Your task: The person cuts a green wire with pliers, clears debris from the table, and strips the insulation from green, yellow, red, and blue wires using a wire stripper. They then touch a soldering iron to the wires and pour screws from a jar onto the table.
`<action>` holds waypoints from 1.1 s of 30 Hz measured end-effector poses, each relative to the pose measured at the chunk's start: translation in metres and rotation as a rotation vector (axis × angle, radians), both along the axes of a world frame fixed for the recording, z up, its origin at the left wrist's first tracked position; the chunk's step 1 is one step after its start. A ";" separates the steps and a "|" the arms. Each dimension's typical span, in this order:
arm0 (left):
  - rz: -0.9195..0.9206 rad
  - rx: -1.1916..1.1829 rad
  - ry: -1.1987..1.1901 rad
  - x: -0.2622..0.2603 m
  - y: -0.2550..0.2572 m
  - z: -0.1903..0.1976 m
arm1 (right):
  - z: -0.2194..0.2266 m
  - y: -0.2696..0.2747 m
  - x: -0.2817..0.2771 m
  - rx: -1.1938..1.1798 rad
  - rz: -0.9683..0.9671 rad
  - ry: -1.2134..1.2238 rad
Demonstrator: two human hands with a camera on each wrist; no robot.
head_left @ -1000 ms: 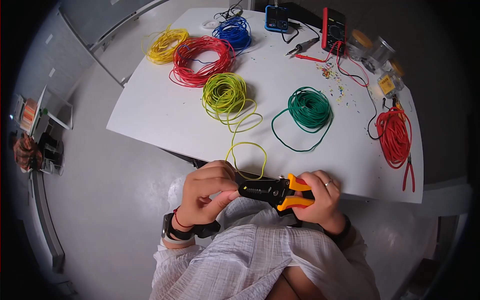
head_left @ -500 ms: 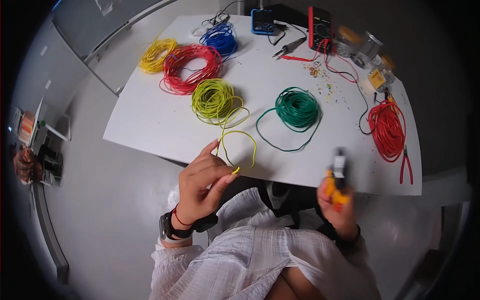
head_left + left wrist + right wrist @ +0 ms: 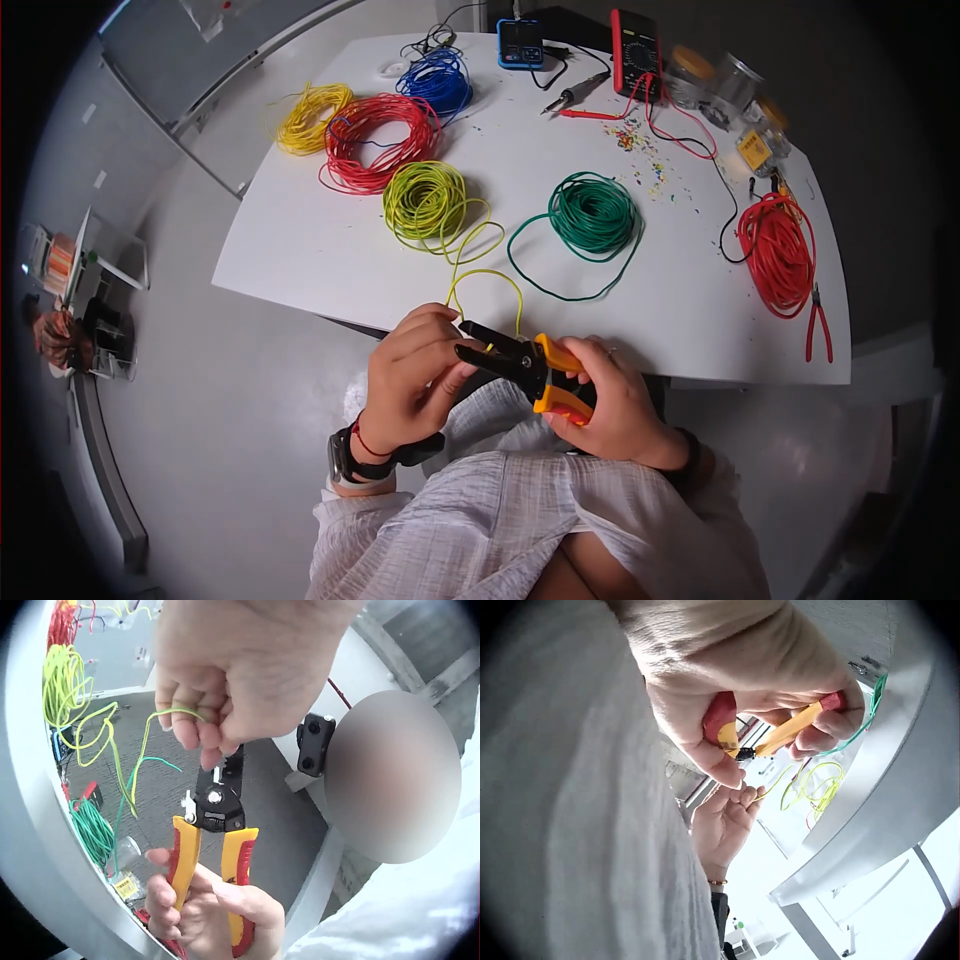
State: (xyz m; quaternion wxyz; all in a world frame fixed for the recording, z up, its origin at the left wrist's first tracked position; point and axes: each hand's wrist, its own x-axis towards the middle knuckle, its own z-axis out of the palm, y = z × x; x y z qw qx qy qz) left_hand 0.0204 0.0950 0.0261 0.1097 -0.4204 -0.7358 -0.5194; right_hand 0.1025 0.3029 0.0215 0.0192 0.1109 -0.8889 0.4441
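Note:
My left hand [image 3: 412, 375] pinches the end of a yellow-green wire [image 3: 512, 283] between thumb and fingers, just off the table's front edge. The wire loops back to its coil [image 3: 425, 200] on the table. In my right hand [image 3: 628, 412] is a wire stripper [image 3: 527, 362] with black jaws and orange-red handles. Its jaws stand apart, their tips right at my left fingertips, with a bit of yellow wire showing between them. The left wrist view shows the handles [image 3: 186, 859] spread in the right hand, while the left fingers cover part of the jaws.
Green [image 3: 595, 215], red [image 3: 380, 145], blue [image 3: 437, 82] and yellow [image 3: 312, 118] wire coils lie on the white table [image 3: 330, 250]. At the right are another red coil [image 3: 775, 255] and red-handled pliers [image 3: 819, 330]. A multimeter [image 3: 636, 55], soldering iron [image 3: 578, 92] and jars [image 3: 738, 80] stand farther back.
The right hand swung the stripper away to the right, then brought it back to the left hand. Its jaws, together at first, are now apart around the wire. The left hand keeps its pinch.

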 end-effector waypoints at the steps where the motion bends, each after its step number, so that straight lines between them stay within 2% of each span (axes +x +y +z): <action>1: 0.007 0.007 -0.013 0.000 -0.002 0.000 | -0.001 -0.002 -0.001 0.029 -0.029 0.099; 33: -0.097 0.033 -0.052 -0.003 -0.004 -0.009 | 0.002 -0.001 -0.003 0.087 -0.027 0.099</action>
